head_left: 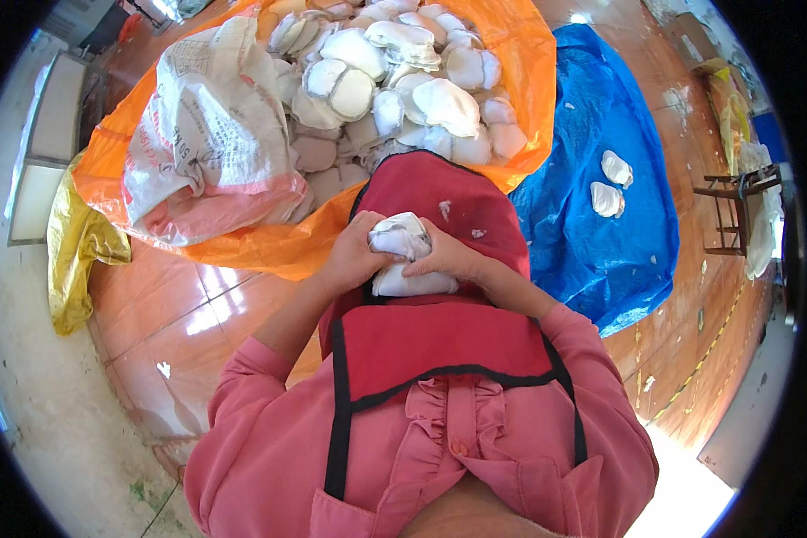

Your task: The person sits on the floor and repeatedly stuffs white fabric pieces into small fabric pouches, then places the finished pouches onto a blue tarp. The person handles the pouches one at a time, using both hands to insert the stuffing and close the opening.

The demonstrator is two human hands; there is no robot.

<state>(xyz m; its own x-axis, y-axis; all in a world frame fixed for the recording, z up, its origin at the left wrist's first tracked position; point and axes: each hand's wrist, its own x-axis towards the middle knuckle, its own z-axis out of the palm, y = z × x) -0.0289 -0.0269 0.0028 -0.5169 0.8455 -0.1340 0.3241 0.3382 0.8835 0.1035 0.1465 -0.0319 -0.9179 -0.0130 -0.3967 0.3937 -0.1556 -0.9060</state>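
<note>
Above my lap, a white padded fabric piece (400,237) is gripped between my two hands. My left hand (353,255) wraps its left side, fingers curled. From the other side my right hand (446,256) presses on it, the thumb lying across the lower part. Just below the fingers shows another rounded white pad (412,283); whether it is joined to the held piece I cannot tell. Beneath lies my red apron (444,206) with black edging. Beyond my knees, a large heap of similar white pads (345,90) fills an orange plastic sheet (533,81).
A printed woven sack (206,125) lies over the heap's left side. To the right, a blue plastic sheet (592,269) carries two white bundles (606,199). A yellow sack (73,260) lies by the left wall, and a wooden stool (732,211) stands far right on the tiled floor.
</note>
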